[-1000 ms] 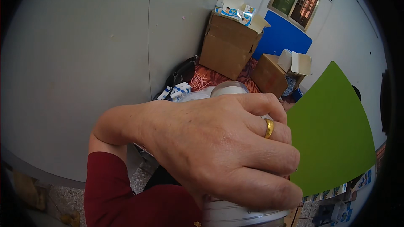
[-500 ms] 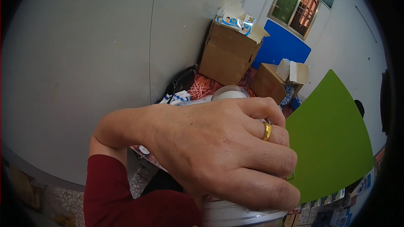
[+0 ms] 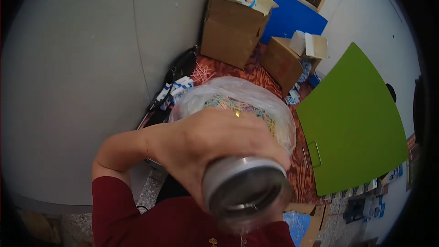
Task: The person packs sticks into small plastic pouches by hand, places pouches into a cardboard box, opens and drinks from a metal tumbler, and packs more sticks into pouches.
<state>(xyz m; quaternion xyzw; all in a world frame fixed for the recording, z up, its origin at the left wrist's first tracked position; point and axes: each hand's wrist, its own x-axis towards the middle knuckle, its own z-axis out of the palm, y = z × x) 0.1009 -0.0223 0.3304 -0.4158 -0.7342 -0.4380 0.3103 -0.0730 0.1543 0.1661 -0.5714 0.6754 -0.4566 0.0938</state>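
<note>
My left hand (image 3: 228, 142), with a gold ring, is closed over a clear round jar (image 3: 244, 187) with a silvery rim. The jar is tilted, one dark round end facing me, and blurred. Low at the jar's right side, a patch of skin before a red sleeve seems to be my right hand (image 3: 275, 211); its fingers are hidden behind the jar. Beyond my left hand lies a large clear plastic bag (image 3: 279, 105), spread wide, holding many thin coloured sticks (image 3: 235, 104). My left hand covers part of them.
Pink sticks (image 3: 201, 73), white-and-blue packets (image 3: 180, 87) and a black bag (image 3: 183, 64) lie left on the red patterned table (image 3: 304, 169). Cardboard boxes (image 3: 233, 32) stand at the back. A green board (image 3: 356, 128) rises at the right, beside a grey wall panel opposite (image 3: 68, 73).
My view has dipped, bringing the bag of coloured sticks into sight. The jar in my left hand has tipped, so its round end now faces me.
</note>
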